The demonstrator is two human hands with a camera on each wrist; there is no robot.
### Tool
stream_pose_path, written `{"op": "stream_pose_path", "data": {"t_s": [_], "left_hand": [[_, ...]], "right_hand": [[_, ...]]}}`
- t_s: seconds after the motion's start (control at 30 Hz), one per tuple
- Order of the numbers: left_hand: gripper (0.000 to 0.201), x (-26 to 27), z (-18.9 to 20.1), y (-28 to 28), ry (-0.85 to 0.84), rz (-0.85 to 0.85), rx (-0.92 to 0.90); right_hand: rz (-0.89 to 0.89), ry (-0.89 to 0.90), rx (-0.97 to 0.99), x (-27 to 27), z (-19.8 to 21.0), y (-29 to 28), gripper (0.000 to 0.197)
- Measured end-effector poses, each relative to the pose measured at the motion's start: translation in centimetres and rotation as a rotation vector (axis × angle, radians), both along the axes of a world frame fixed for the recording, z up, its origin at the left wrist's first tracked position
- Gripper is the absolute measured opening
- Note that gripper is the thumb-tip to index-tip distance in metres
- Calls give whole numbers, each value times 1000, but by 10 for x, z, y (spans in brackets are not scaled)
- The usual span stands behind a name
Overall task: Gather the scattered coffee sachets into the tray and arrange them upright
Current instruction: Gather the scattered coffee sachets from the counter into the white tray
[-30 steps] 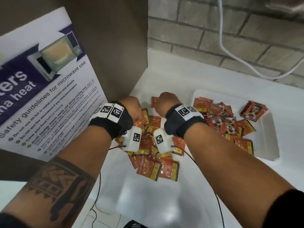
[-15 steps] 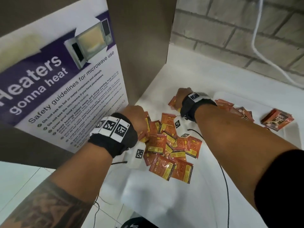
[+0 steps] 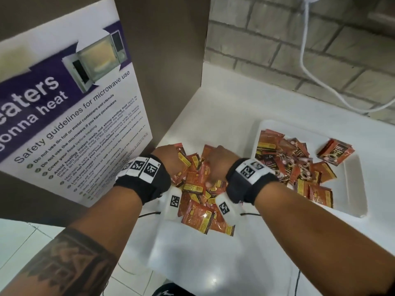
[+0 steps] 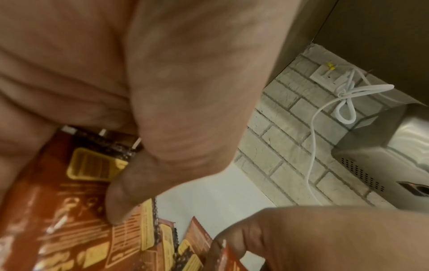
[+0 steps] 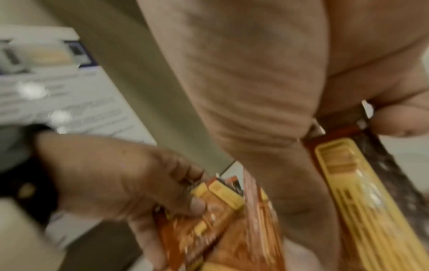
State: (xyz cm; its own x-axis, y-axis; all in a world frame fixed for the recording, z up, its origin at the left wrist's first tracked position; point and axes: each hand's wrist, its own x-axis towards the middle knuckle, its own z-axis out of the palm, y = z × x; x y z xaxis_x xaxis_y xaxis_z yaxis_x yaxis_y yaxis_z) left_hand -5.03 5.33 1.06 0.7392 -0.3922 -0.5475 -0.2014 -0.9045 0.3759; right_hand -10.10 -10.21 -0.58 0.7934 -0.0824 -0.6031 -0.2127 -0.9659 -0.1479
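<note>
1. Left hand (image 3: 168, 155) and right hand (image 3: 218, 159) each have fingers clamped on coffee sachets (image 3: 198, 189) in the bench pile.
2. The tray (image 3: 352, 189) lies beyond the right-hand fingers, nearer that hand.

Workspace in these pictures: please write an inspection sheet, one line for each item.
Surface: white counter, glossy.
Job's things: loose pile of coffee sachets on the counter left of the white tray; sachets in tray lie jumbled, not upright.
Clutter: nothing seen.
Grippers: left hand grips sachets; right hand grips sachets.
Cables: white cable hangs along the wall; thin black wrist wires.
Surroundings: brick wall; microwave safety poster.
</note>
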Motion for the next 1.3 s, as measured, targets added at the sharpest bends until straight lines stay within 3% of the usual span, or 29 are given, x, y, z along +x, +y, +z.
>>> {"op": "stream_pose_path", "data": {"t_s": [0.13, 0.3, 0.37, 0.47, 0.6, 0.67, 0.73, 0.83, 0.97, 1.1, 1.2, 1.3], "left_hand": [[20, -1, 0, -2, -19, -7, 14], [14, -5, 3, -4, -9, -28, -20], [11, 0, 2, -3, -4, -14, -19], [30, 11, -2, -6, -52, -3, 51], [13, 24, 20, -23, -199, -146, 110], [15, 31, 33, -36, -287, -195, 99], [18, 31, 39, -54, -333, -214, 42], [22, 14, 45, -88, -217, -212, -174], [19, -15, 43, -134, -159, -312, -349], [25, -29, 32, -169, -152, -382, -351], [34, -29, 25, -185, -179, -394, -322], [30, -30, 24, -196, -190, -388, -312]], "right_hand": [[-94, -9, -63, -5, -17, 10, 62], [-193, -97, 14, -8, -15, 13, 77], [-227, -161, 57, -10, -10, 9, 72], [-244, -243, 114, -14, 0, 0, 56], [-225, -360, 159, -27, 32, -29, 29], [-303, -416, 214, -42, 52, -55, 24], [-392, -419, 201, -63, 64, -87, 33], [-463, -400, 73, -95, 66, -125, 40], [-508, -329, 91, -115, 43, -138, 67], [-650, -433, 234, -124, 25, -139, 58], [-673, -511, 222, -128, 16, -138, 56], [-704, -582, 257, -130, 11, -132, 48]]}}
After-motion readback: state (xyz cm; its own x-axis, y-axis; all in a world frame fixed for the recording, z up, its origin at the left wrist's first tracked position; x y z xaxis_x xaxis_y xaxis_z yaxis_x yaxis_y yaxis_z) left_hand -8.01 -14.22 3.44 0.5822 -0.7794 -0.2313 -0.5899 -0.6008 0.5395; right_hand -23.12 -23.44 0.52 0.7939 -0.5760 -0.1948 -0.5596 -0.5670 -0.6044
